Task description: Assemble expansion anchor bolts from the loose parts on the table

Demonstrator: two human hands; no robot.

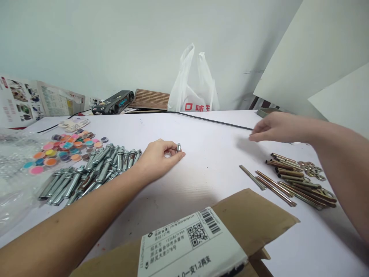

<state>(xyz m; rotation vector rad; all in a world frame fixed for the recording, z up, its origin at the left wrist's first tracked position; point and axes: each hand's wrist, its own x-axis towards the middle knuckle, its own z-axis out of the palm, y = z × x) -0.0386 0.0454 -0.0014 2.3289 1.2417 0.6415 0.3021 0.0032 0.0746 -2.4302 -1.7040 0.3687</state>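
Between the thumb and forefinger of my left hand [160, 157] a small silver metal cylinder [178, 147] is pinched upright, just above the white table [213, 150]. Its lower end is hidden, so I cannot tell its exact kind. My right hand [272, 126] hovers over the table's back right, fingers loosely bent, with nothing visible in them. Below it lie metal sleeves [288, 171], washers [311, 169] and long, thin bolts [276, 188]. A pile of silver expansion bolts [98, 173] lies left of my left hand.
A labelled cardboard box [256, 219] stands in front. Coloured discs [50, 161] and clear plastic [14, 181] are at the left. At the back are a black device [115, 102], a white bag [193, 92], a black cable [213, 121] and a grey tray [265, 111].
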